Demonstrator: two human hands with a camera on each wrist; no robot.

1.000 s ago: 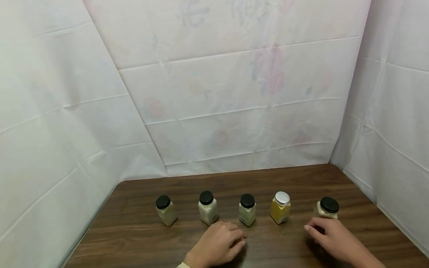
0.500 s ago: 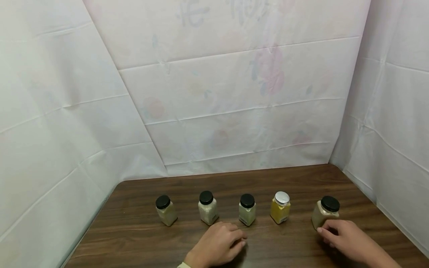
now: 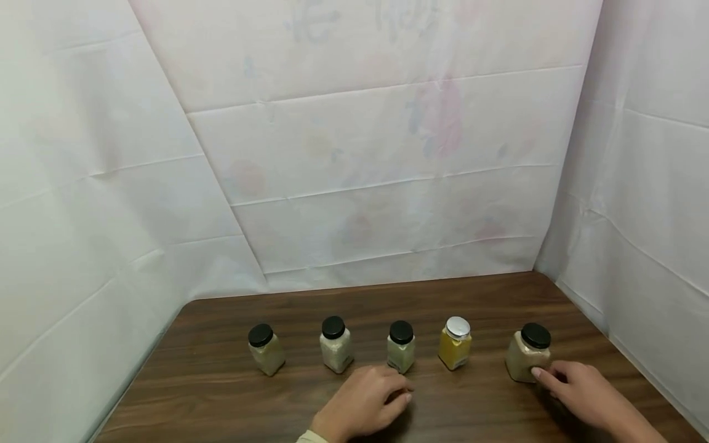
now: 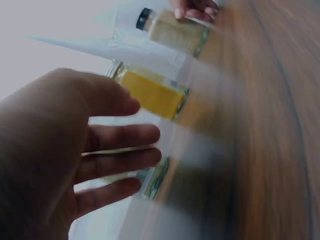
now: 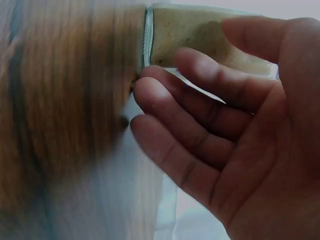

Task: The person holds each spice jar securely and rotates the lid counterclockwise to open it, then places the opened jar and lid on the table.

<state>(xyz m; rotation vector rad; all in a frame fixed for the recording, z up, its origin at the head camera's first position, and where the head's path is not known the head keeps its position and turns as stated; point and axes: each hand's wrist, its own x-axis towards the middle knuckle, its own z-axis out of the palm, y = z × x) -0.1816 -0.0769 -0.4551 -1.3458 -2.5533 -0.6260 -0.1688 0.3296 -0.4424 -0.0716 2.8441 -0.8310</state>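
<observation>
Fingers (image 3: pixel 540 373) of right hand (image 3: pixel 581 394) touch beige-filled, black-lidded square jar (image 3: pixel 525 355), upright.

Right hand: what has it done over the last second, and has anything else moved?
The right hand drew back rightward off the tan jar; now only its fingers touch the jar's base. The left hand and the other four jars stayed put.

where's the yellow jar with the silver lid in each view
Head: yellow jar, fourth from left in the row, upright on the table.
Left wrist: upper middle, beyond the left hand.
Right wrist: not in it.
Shared landmark: beige jar.
</observation>
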